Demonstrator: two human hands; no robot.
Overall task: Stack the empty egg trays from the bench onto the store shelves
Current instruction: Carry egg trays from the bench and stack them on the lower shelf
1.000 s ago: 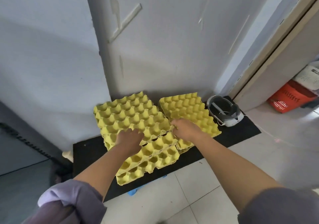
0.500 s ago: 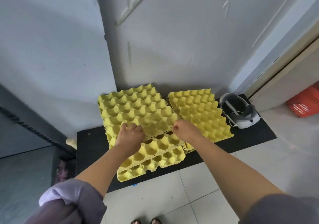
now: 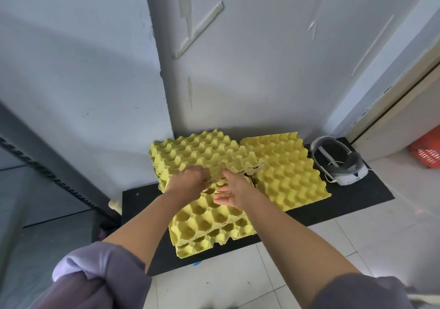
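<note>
Trays nest tightly, so my left hand (image 3: 188, 181) pinches the top tray (image 3: 204, 153) by its near edge to peel it off the stack (image 3: 207, 224) on the surface (image 3: 357, 196), while my right hand (image 3: 232, 188), fingers loosely spread, hovers just beside, ready to slide under.

Bright, diffuse daylight from the right, mild glare on the glossy white floor tiles (image 3: 371, 234), soft shadow over the left of the pale grey plastered wall (image 3: 262, 82), yellow moulded-pulp egg trays (image 3: 285, 170) sharp, frame edges bowed and slightly blurred.
</note>
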